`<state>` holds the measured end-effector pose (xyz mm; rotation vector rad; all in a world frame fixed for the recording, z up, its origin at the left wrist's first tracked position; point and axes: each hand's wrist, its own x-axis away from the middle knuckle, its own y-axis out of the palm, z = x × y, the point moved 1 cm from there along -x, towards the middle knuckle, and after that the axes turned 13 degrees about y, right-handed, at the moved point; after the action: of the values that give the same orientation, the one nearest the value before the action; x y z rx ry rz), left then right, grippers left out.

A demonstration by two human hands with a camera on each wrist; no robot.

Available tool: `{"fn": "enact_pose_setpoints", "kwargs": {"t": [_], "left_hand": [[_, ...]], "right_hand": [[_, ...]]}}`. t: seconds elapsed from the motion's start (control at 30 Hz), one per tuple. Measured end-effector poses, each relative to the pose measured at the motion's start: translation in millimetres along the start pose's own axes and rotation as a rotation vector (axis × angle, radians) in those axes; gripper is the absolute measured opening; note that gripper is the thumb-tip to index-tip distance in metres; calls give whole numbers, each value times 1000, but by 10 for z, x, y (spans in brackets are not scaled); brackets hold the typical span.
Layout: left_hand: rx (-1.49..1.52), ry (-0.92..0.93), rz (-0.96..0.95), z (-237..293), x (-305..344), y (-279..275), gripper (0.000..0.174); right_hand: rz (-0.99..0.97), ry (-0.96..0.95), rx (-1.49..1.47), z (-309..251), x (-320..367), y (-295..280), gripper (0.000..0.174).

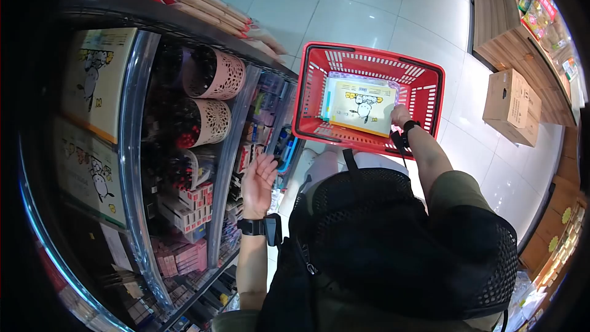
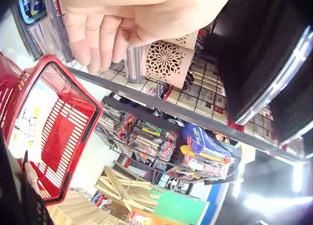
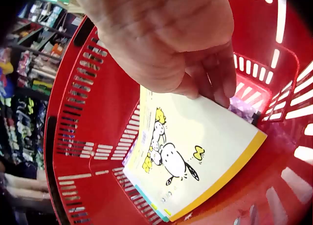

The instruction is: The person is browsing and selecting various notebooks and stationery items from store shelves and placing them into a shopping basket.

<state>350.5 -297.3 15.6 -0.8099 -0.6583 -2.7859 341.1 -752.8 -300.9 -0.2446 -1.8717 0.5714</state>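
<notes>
In the head view a red basket (image 1: 430, 101) holds a cream booklet (image 1: 362, 106) printed with a cartoon dog. My right hand (image 1: 402, 115) reaches over the basket's near right side. The right wrist view shows that hand (image 3: 171, 44) pinching the edge of the booklet (image 3: 195, 132) between thumb and fingers. Under it lie a purple patterned item (image 3: 240, 107) and a teal-edged one. My left hand (image 1: 260, 183) is raised beside the shelf, palm up, fingers relaxed, holding nothing; in the left wrist view this hand (image 2: 122, 27) hangs loosely bent.
Shelves at the left hold pink cut-out pots (image 1: 212, 123), small boxes (image 1: 187, 209) and more cartoon booklets (image 1: 92, 172). A cardboard box (image 1: 513, 107) stands on the tiled floor at the right, beside a wooden counter (image 1: 501, 15). A black bag (image 1: 393, 240) hangs at my front.
</notes>
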Motion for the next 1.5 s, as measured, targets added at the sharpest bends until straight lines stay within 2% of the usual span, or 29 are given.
{"fn": "enact_pose_setpoints", "kwargs": {"t": [0.03,0.1,0.13,0.17,0.2,0.23,0.27,0.3,0.33,0.37,0.43,0.5,0.53,0.57,0.6,0.63,0.67,0.73,0.8,0.83,0.9,0.97,1.0,1.03,1.1,1.13,1.37,1.43,1.5], "left_hand": [[-6,-1,18,-2,16,-43,34],[-10,23,57,26,82,-48,32],[-34,36,65,30,108,-76,31],[-54,61,73,58,128,-103,30],[-74,98,91,41,141,-93,28],[-67,144,3,9,165,-157,28],[-59,174,18,123,166,-137,28],[-65,163,32,108,224,-97,28],[-125,185,45,122,298,-53,27],[-162,259,73,292,287,-27,26],[-208,257,27,429,385,40,26],[-256,336,21,694,447,216,25],[-264,393,0,866,503,288,25],[-270,444,-27,1064,586,364,24],[-250,498,-52,1253,673,481,24],[-300,546,-59,1434,734,547,24],[-332,630,-87,1642,823,603,25],[-375,768,-112,1995,942,753,25],[-388,883,-136,2331,1026,830,26],[-411,929,-141,2463,1023,860,30],[-427,1011,-120,2704,989,896,34],[-467,1011,-76,2899,822,872,35],[-516,995,-40,2974,738,856,36],[-508,1007,-37,3055,692,857,36],[-383,823,-113,3161,625,879,38],[-358,792,-95,3187,641,914,35],[-269,782,-15,3201,643,930,27],[-322,777,11,3182,627,932,39],[-341,802,27,3149,557,908,37]], "right_hand": [[-2,-7,-2,-36,-47,88,24],[-63,-143,201,-152,-154,303,20],[-115,-190,204,-259,43,268,22],[-40,-411,252,-329,199,221,25],[33,-523,424,-290,130,285,31],[116,-633,591,-174,58,321,38],[76,-698,507,-430,-21,335,35],[-81,-543,397,-379,26,349,31],[-247,-488,240,-333,101,391,25],[-319,-367,248,-923,274,386,19],[-336,-497,172,-1193,627,325,21],[-281,-776,87,-1745,893,354,26],[-166,-983,185,-2108,1250,275,23],[-190,-1041,143,-2455,1794,136,23],[-97,-1260,178,-2739,2431,-67,25],[-125,-1323,121,-2972,2953,-189,23],[-150,-1385,66,-3171,3453,-289,22],[-27,-1725,17,-3474,4232,-488,19],[102,-2002,-155,-3731,4795,-558,21],[155,-2078,-150,-3879,4955,-584,24],[293,-2114,-119,-4122,5246,-575,30],[527,-2101,-83,-4429,5327,-489,34],[580,-1932,160,-4574,5349,-472,39],[585,-1945,164,-4682,5365,-446,39],[613,-1863,142,-4889,5321,-367,42],[520,-1802,175,-4961,5286,-337,46],[497,-1833,74,-5022,5155,-250,43],[497,-1812,67,-5016,5170,-250,42],[469,-1782,95,-4995,5201,-268,43]]}}
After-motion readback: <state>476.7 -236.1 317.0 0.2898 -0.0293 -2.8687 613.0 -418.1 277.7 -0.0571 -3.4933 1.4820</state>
